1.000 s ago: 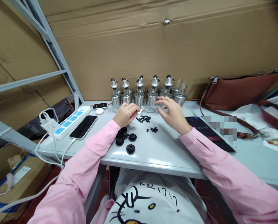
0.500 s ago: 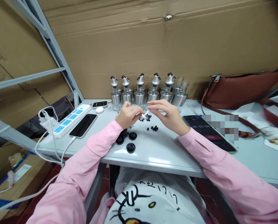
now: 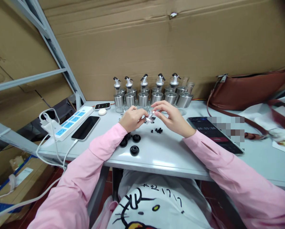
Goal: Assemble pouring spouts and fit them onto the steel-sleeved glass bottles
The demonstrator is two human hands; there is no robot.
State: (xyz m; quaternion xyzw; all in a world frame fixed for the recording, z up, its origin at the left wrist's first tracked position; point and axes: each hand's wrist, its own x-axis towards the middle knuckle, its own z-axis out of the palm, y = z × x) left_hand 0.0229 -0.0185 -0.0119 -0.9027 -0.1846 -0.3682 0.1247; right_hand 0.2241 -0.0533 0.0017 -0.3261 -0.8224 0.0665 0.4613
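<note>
Over the middle of the table, my left hand (image 3: 132, 119) pinches a small silver pour spout (image 3: 149, 119) between thumb and fingertips. My right hand (image 3: 170, 117) reaches it from the other side, its thumb and fingertips closed on the spout's upper end. Just beyond and below the spout lie small dark parts, partly hidden by the fingers. A little group of tiny black caps (image 3: 159, 130) rests between the two wrists. Several black ridged stoppers lie by my left wrist, one (image 3: 134, 150) nearest the table's front edge.
Behind my hands stand rows of glass-and-steel bottles (image 3: 143, 100), several topped with silver spouts. To the left are a power strip (image 3: 73, 122), a charging phone (image 3: 86, 128) and a round white case (image 3: 102, 112). A tablet (image 3: 215, 135) and a brown bag (image 3: 249, 92) lie right.
The silver spout has turned slightly, its wide base now facing more downward between my hands. My right fingertips have shifted slightly on it. Bottles and loose black parts stay where they were.
</note>
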